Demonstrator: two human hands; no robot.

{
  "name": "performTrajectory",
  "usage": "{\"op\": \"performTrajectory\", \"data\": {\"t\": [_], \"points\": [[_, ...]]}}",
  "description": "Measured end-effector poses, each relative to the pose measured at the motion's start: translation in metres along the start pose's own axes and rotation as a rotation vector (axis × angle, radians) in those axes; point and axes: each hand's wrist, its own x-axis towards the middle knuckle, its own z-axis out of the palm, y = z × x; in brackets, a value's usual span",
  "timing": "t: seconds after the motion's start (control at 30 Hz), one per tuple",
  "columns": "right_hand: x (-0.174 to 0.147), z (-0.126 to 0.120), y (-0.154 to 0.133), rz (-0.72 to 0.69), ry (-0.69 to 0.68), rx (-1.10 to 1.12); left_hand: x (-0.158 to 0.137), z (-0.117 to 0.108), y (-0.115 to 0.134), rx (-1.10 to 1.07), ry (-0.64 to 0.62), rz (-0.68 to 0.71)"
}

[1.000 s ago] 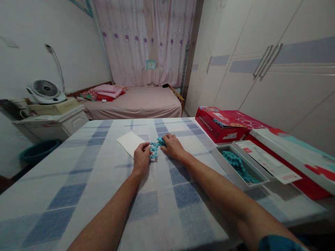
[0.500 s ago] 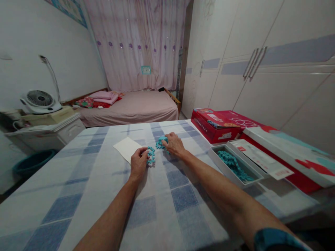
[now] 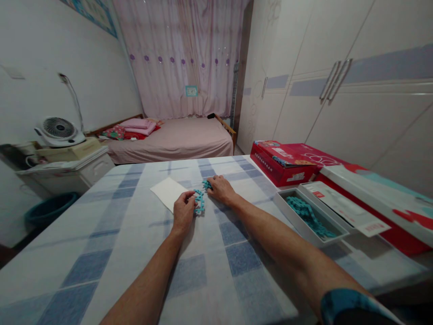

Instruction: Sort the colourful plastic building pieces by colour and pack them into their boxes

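Note:
My left hand (image 3: 184,211) is closed on the edge of a teal puzzle frame (image 3: 200,203), a knobbly strip with gaps along its outline, held at the table's middle. Just beyond it, my right hand (image 3: 220,188) bends its fingers down over a small heap of loose teal puzzle pieces (image 3: 206,184). Its fingertips are partly hidden, and most of the heap is covered by the hand. Beside and behind my left hand lies a sheet of white paper (image 3: 167,192).
On the right stands an open grey-white box (image 3: 284,205) with many teal pieces (image 3: 306,214) inside. Its white lid or card (image 3: 348,207) lies alongside. Red boxes (image 3: 284,164) stand behind. A blue-and-white checked cloth (image 3: 135,253) covers the table, and a bed (image 3: 189,135) is beyond it.
My right hand has shifted slightly toward me and lower over the heap, covering more of it. The teal frame in my left hand has turned a little. The view has moved slightly left.

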Motion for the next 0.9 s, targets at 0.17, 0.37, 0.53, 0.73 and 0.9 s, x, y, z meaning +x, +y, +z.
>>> {"op": "performTrajectory", "data": {"t": [0.17,0.37,0.53,0.73,0.9], "points": [[0.008,-0.01,0.01,0.098,0.085,0.092,0.0,0.0,0.001,-0.006,0.0,0.011],[0.006,-0.027,0.023,0.301,0.183,0.238,0.0,-0.001,-0.002,0.002,-0.013,0.014],[-0.044,-0.072,0.046,0.31,0.254,0.442,0.003,-0.003,-0.005,0.021,-0.028,0.009],[-0.152,-0.136,0.122,0.413,0.377,0.437,0.002,-0.003,-0.005,0.049,-0.034,-0.026],[-0.208,-0.141,0.169,0.421,0.151,0.408,0.001,-0.003,-0.002,0.062,-0.036,-0.035]]}}
